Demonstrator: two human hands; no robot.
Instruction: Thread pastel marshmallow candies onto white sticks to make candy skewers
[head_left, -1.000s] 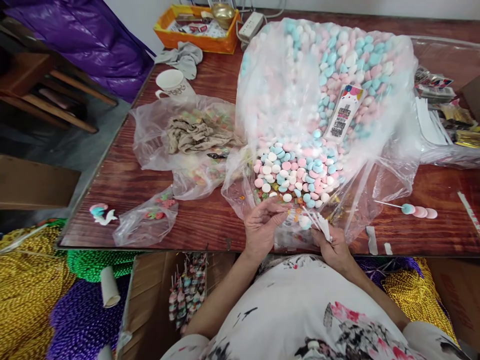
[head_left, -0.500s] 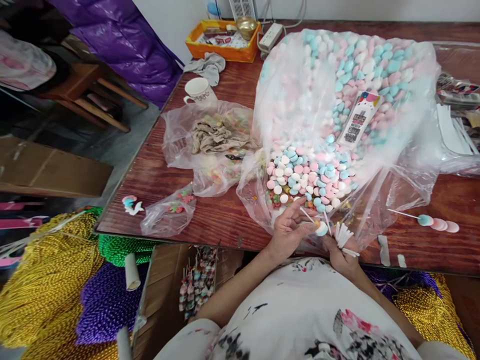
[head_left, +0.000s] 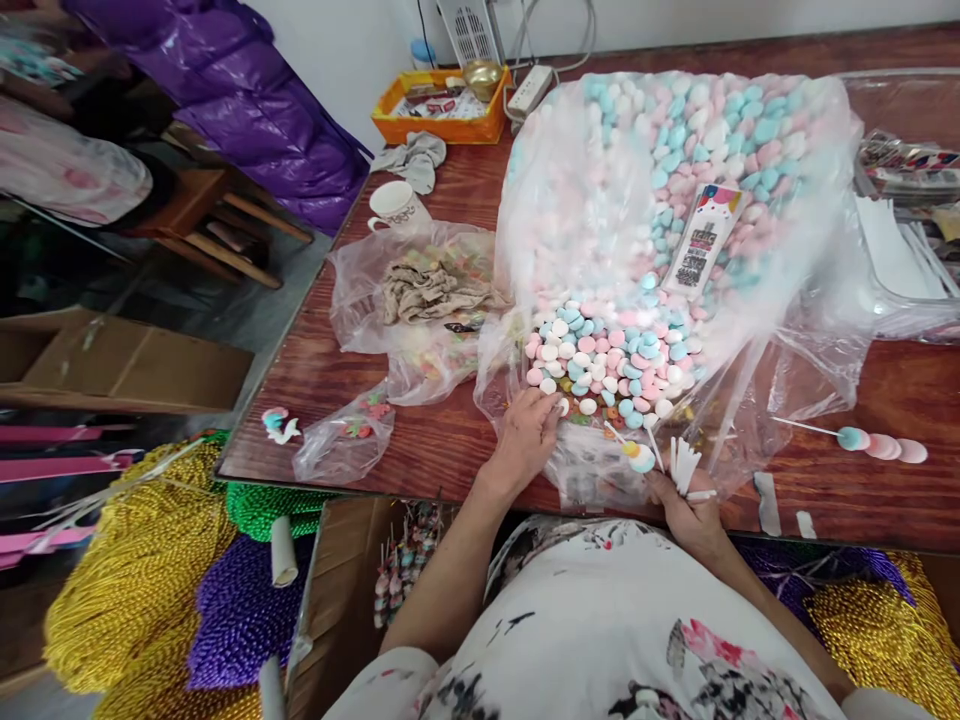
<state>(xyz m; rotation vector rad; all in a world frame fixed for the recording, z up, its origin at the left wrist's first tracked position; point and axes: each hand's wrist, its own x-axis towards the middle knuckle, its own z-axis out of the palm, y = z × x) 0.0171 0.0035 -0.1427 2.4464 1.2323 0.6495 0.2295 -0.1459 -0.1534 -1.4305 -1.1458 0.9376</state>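
Pink, blue and white round candies (head_left: 600,355) spill from the mouth of a large clear plastic bag (head_left: 585,180). My left hand (head_left: 523,442) is at the near left edge of this pile, thumb and fingertips closed at a white round candy (head_left: 563,406). Near the table's front edge, my right hand (head_left: 691,515) grips a bundle of white sticks (head_left: 684,466). A stick with a yellow piece and blue and white candies (head_left: 637,457) on it also extends from that hand's fingers. To the right lies a stick threaded with blue and pink candies (head_left: 881,444).
A crumpled cloth (head_left: 431,290) lies on another plastic bag, beside a white mug (head_left: 397,205). An orange tray (head_left: 442,125) stands at the back. A printed label packet (head_left: 703,243) rests on the big bag. Clear containers (head_left: 911,300) stand at right; cords in gold (head_left: 142,560) are below left.
My left hand has let go of the candy stick and moved left to the edge of the pile. My right hand still holds the sticks. The view has shifted slightly.
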